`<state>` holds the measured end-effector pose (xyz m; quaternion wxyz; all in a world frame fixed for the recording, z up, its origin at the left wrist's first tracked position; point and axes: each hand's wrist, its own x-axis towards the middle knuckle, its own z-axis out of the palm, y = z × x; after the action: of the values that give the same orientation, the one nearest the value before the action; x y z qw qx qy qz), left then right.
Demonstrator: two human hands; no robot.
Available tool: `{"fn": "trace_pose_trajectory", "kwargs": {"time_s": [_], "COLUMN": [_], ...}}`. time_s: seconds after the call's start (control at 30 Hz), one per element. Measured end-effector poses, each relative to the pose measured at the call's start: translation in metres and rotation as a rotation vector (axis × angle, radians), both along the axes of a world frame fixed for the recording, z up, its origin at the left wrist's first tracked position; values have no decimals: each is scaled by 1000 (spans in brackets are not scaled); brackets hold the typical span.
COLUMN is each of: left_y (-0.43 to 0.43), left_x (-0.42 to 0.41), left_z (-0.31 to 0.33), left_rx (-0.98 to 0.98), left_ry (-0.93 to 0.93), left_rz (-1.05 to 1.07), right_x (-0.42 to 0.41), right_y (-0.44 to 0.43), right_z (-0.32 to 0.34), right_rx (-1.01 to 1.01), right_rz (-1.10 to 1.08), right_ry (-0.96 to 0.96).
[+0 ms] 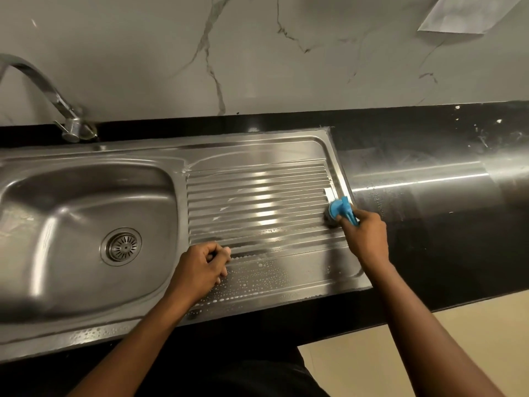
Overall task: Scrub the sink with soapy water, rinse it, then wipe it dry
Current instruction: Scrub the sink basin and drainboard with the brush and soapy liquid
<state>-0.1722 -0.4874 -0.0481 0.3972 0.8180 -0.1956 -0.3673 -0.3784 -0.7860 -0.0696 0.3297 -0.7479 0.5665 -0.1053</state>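
Sink (86,202) fixed in black counter (429,239), suds on near drainboard. Right hand (367,233) grips blue scrubber (339,210) at far-right ribs: light, stiff handle, likely slippery wet. Left hand (200,267) curled, braced, holding nothing visible.

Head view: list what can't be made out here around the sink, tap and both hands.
- Tap: its spout runs off the left edge, so the outlet and any running water are out of sight.
- Brush: the right hand wraps the blue handle; the scrubbing face is pressed down against the drainboard, unseen.
- Left hand: curled on the drainboard; whether it holds anything cannot be told.
- Sink: the left rim is cut off by the edge.
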Motion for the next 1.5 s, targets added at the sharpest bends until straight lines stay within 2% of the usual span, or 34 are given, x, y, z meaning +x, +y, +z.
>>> {"fn": "trace_pose_trajectory", "kwargs": {"time_s": [0.13, 0.37, 0.47, 0.57, 0.73, 0.83, 0.93, 1.1, 1.17, 1.23, 1.33, 1.5], "left_y": [5, 23, 31, 40, 51, 57, 63, 76, 81, 86, 94, 98], "left_x": [3, 7, 11, 19, 30, 37, 43, 54, 57, 61, 68, 72], "left_z": [1, 4, 6, 9, 10, 10, 11, 10, 12, 15, 13, 8], "left_rx": [-12, 21, 32, 29, 22, 24, 13, 22, 25, 23, 3, -2], "left_ry": [5, 3, 10, 11, 23, 33, 30, 29, 23, 14, 37, 55], "left_rz": [15, 44, 38, 32, 20, 28, 37, 33, 44, 56, 68, 52], "right_x": [33, 117, 135, 111, 31, 27, 70, 155, 180, 189, 171, 108], "right_y": [14, 141, 163, 141, 57, 51, 101, 209, 235, 240, 211, 135], "right_z": [12, 1, 6, 11, 34, 31, 17, 8, 10, 9, 2, 1], "right_rx": [26, 32, 35, 23, -42, -39, -36, 64, 8, -37, -24, -74], "right_rz": [27, 333, 431, 379, 64, -53, 28, 308, 451, 502, 433, 145], "right_ry": [-12, -28, 15, 54, 123, 96, 39, -4, 37, 48, 54, 46]}}
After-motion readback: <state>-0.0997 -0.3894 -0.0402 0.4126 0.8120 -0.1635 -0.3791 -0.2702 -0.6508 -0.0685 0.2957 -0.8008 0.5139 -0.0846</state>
